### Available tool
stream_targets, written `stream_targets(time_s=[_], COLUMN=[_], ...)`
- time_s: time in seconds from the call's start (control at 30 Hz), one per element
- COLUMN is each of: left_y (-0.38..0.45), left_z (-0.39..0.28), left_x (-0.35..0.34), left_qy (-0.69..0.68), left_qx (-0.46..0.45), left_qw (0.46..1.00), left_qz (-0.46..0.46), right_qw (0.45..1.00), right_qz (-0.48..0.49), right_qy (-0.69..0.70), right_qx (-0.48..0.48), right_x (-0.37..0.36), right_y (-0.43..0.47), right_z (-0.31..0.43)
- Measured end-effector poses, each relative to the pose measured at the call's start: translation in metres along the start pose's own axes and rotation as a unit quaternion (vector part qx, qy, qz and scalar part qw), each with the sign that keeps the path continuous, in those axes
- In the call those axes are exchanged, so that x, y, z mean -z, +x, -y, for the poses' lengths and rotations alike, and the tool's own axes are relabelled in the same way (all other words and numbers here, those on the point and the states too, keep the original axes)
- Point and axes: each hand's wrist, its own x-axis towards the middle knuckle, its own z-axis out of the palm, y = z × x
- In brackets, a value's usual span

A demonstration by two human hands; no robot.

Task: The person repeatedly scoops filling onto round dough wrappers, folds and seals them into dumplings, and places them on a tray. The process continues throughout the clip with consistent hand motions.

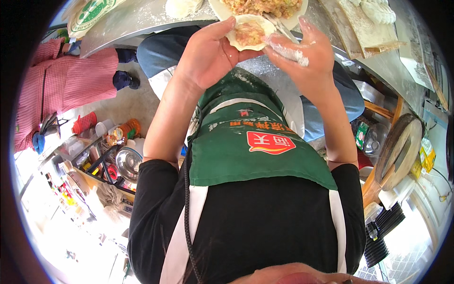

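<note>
A round dough wrapper (232, 34) with a scalloped edge lies in my left hand (212, 53), whose thumb rests on its rim. Chopped filling (250, 32) covers the wrapper's middle. My right hand (305, 56), white with flour on its fingers, touches the wrapper's right edge with its fingertips. Its thumb stands raised and apart from the fingers. Just beyond, a large bowl (217, 7) holds more filling (260, 6). A flat stick-like utensil (280, 26) leans from that filling over the near rim, and its handle end passes by the right hand.
Dough (183, 7) lies on the floured metal table (142, 22). Shaped dumplings (377, 12) sit on a wooden board (369, 33) at the right. A person in a pink checked garment (78, 76) stands at the left. A round chopping board (400, 152) leans at the right.
</note>
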Motion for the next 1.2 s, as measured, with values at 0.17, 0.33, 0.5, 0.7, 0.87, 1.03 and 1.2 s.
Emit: stream_targets(time_s=[0.17,0.33,0.5,0.7,0.87,1.03,1.2], left_y=[-0.003,-0.015,-0.015,-0.019,-0.021,-0.019,-0.017], left_z=[0.007,0.009,0.015,0.016,0.015,0.013,0.015], left_x=[-0.003,-0.015,-0.021,-0.028,-0.038,-0.026,-0.037], left_qy=[0.022,0.226,0.26,0.294,0.248,0.278,0.323], left_qx=[0.001,-0.033,-0.069,-0.125,-0.15,-0.114,-0.149], left_qw=[0.999,0.968,0.961,0.947,0.957,0.953,0.934], left_qz=[0.046,0.107,0.064,0.04,0.024,0.044,0.043], right_qw=[0.799,0.738,0.783,0.845,0.764,0.648,0.66], right_qz=[-0.018,0.024,-0.016,-0.016,0.0,-0.038,-0.025], right_qy=[0.492,0.572,0.513,0.415,0.553,0.666,0.666], right_qx=[-0.346,-0.359,-0.352,-0.337,-0.332,-0.367,-0.347], right_x=[0.005,-0.013,-0.004,0.007,-0.001,-0.006,-0.006], right_y=[0.027,0.016,0.022,0.022,0.017,0.017,0.018], right_z=[0.015,-0.017,0.005,0.011,-0.005,-0.002,0.009])
